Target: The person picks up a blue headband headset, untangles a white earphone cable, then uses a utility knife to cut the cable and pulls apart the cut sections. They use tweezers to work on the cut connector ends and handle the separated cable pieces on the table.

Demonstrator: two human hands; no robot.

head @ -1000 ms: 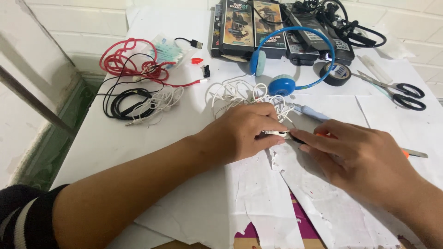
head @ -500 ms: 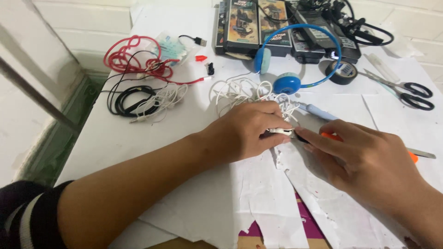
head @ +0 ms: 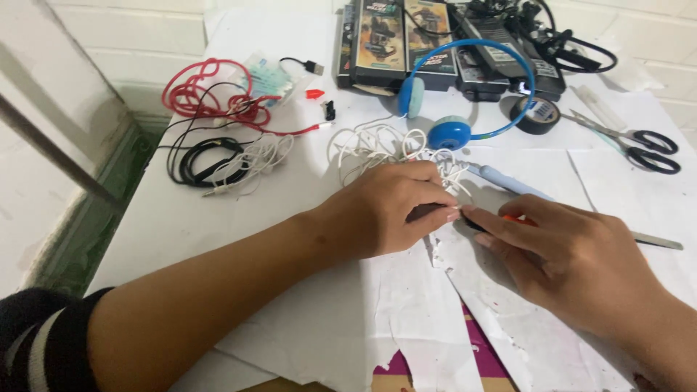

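Note:
My left hand (head: 388,210) lies on the white paper (head: 341,319) with thumb and fingers pinched on a small dark piece (head: 428,213) that is mostly hidden. My right hand (head: 573,258) meets it fingertip to fingertip and grips an orange-handled tool (head: 517,218), whose thin metal end (head: 657,241) sticks out to the right. A tangle of white earphone cable (head: 377,145) lies just behind my left hand. A pale blue pen-shaped tool (head: 508,181) lies behind my right hand.
Blue headphones (head: 450,131) sit behind the white cable. Red wire (head: 210,94) and black cable (head: 203,160) lie at the left. Dark boxes (head: 392,40), a tape roll (head: 536,115) and black-handled scissors (head: 639,141) are at the back right. The table edge (head: 123,225) runs down the left.
My fingertips have closed together, and the small metal piece seen between them earlier is now covered. Both hands stay in nearly the same place.

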